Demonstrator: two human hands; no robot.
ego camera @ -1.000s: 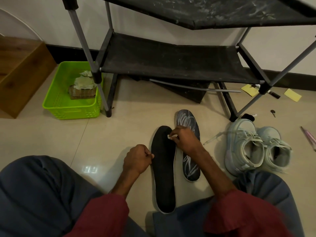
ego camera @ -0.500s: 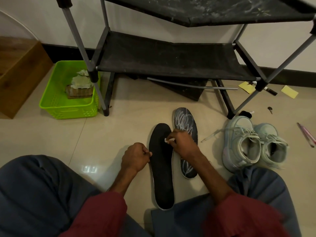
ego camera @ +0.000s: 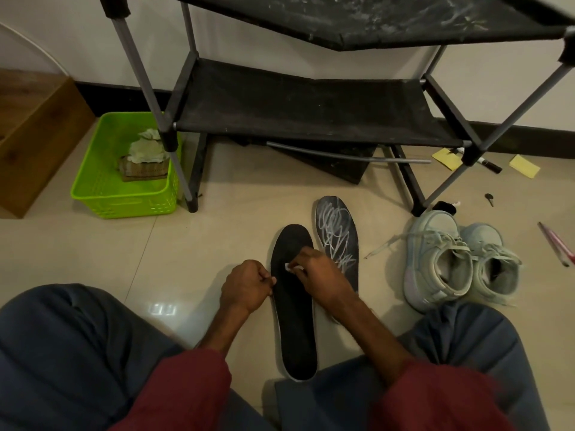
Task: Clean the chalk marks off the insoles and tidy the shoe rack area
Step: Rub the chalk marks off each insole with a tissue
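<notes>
Two black insoles lie side by side on the tiled floor between my knees. The left insole (ego camera: pixel 295 325) looks plain black. The right insole (ego camera: pixel 337 234) carries white chalk scribbles. My right hand (ego camera: pixel 320 275) pinches a small white wipe (ego camera: pixel 291 267) against the upper part of the left insole. My left hand (ego camera: pixel 245 286) is curled at that insole's left edge, fingertips pinching the rim. A black shoe rack (ego camera: pixel 298 104) stands behind, its top shelf smeared with chalk.
A pair of pale sneakers (ego camera: pixel 457 259) sits right of the insoles. A green basket (ego camera: pixel 102 194) with crumpled tissue stands left of the rack, beside a wooden box (ego camera: pixel 34 135). Yellow notes (ego camera: pixel 524 165), a marker (ego camera: pixel 488 164), a loose grey rod (ego camera: pixel 348 154) and pink sticks (ego camera: pixel 557 247) litter the floor.
My right hand has slid a little down the left insole with the wipe. The left hand stays at the insole's edge. The view shifted slightly.
</notes>
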